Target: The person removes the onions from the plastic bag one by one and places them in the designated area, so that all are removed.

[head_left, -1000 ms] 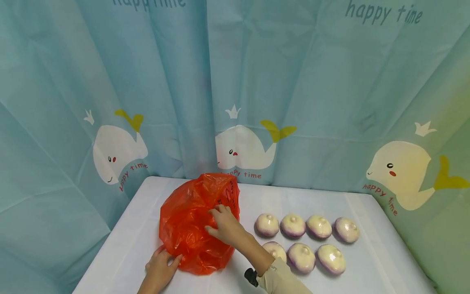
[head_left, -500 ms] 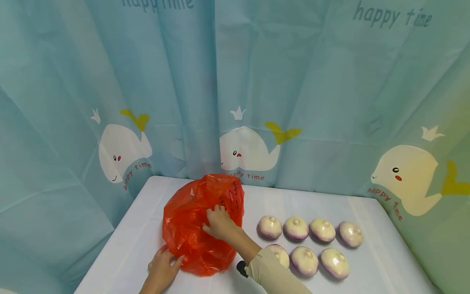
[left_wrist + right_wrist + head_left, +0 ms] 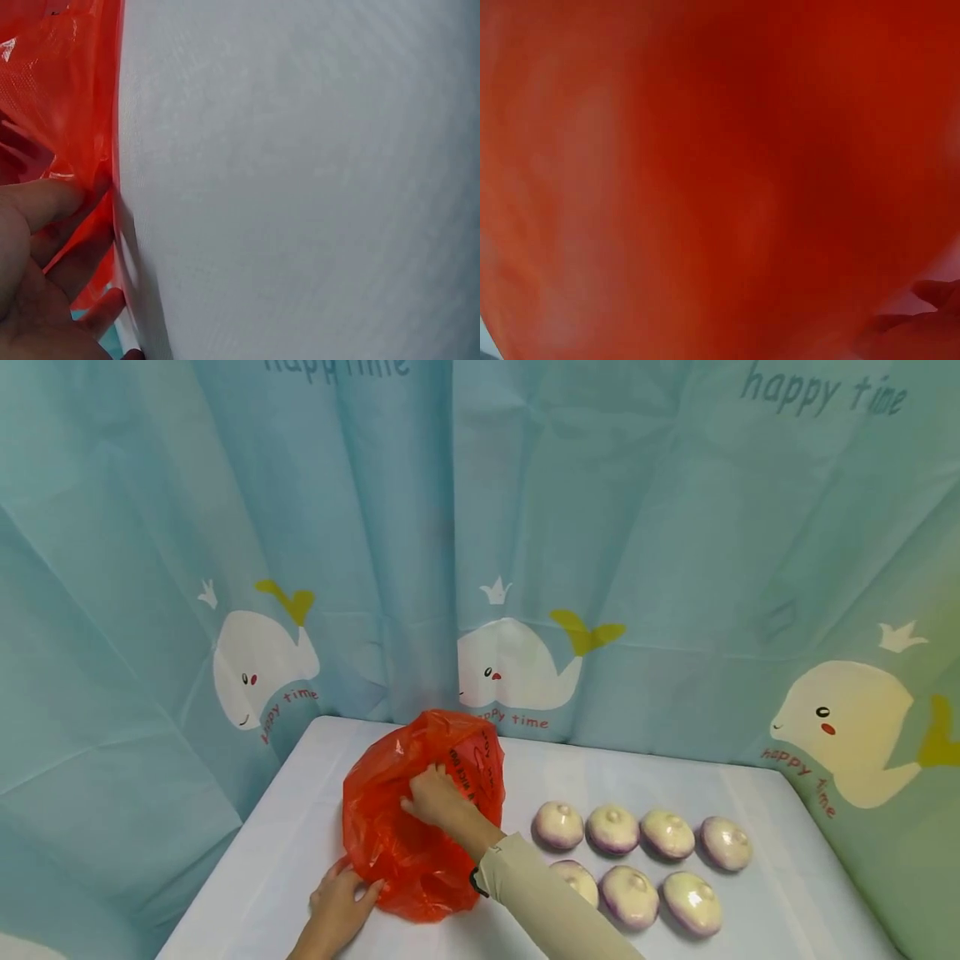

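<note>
A thin red plastic bag (image 3: pixel 442 893) stands on the white table with its mouth gaping toward me, black print on its inner far side. At the bag's near left rim is my left hand (image 3: pixel 339 906). In the left wrist view its thumb (image 3: pixel 45 201) lies on one side of the red film and the fingers on the other, pinching the edge. My right hand (image 3: pixel 437 797) is inside the mouth with fingers loosely bent, nothing visible in them. Red film (image 3: pixel 727 180) fills the right wrist view, blurred, with part of a hand at the lower right corner.
On the white table (image 3: pixel 637 777), right of the bag, lie several onion-like pieces (image 3: pixel 630 897) in two rows, pale on top with purple edges. My right sleeve (image 3: pixel 547 893) partly covers one. A blue curtain (image 3: pixel 570 527) with whale prints hangs behind the table.
My right hand has moved deeper into the bag, and the bag's mouth looks wider. My left hand keeps its place at the rim. The whole head view has shifted slightly.
</note>
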### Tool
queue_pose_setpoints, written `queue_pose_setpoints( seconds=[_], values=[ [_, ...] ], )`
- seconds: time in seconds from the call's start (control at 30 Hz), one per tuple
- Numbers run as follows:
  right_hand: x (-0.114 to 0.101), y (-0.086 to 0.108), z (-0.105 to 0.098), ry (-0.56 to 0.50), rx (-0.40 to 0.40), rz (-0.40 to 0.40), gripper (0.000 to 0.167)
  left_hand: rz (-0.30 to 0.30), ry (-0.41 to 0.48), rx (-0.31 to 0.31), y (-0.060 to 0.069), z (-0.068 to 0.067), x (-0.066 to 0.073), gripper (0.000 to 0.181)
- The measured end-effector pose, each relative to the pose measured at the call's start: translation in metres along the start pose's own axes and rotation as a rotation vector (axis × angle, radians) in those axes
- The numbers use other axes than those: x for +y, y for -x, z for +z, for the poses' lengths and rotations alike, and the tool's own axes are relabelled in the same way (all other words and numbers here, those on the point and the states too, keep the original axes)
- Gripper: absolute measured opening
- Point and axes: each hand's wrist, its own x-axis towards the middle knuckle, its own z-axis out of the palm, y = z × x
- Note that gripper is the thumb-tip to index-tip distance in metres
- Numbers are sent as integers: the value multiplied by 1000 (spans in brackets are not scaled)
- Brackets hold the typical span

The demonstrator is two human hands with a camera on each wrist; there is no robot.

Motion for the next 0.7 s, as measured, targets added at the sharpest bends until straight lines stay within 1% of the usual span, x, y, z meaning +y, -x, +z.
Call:
queue_pose_setpoints(
  seconds=[0.07,0.1,0.17,0.23,0.27,0.3,0.37,0.4,0.47,0.5,0.53,0.6,0.67,0.7],
  values=[
    [2,-3,4,-2,-35,13,30,4,-3,-2,-1,0,0,35],
    [4,-4,7,-22,-58,25,28,7,-7,0,0,0,0,35],
    [7,-5,11,-110,-106,75,22,2,-12,2,-1,0,0,36],
    [12,-3,14,-224,-142,134,23,4,-15,8,-1,0,1,37],
    [14,-1,15,-328,-153,185,27,3,-15,9,-1,0,1,37],
    [16,1,16,-464,-161,235,33,3,-15,8,-1,0,2,37],
    [20,8,16,-752,-146,328,47,-1,-11,5,-1,0,3,37],
    [22,12,15,-890,-128,359,50,0,-11,3,-1,0,4,36],
    [23,18,13,-1110,-85,396,58,-4,-10,1,-1,-1,5,36],
    [24,19,11,-1161,-75,392,60,-3,-14,0,-1,-1,5,36],
    [23,21,8,-1175,-70,389,60,-5,-15,-1,-1,-1,5,37],
    [22,21,3,-1162,-63,360,57,-1,-24,-1,-1,-2,6,39],
    [20,22,-1,-1155,-75,358,55,-4,-27,-1,-1,-2,5,41],
    [19,24,-3,-1176,-76,359,56,-5,-28,0,-1,-3,5,41]
  ],
)
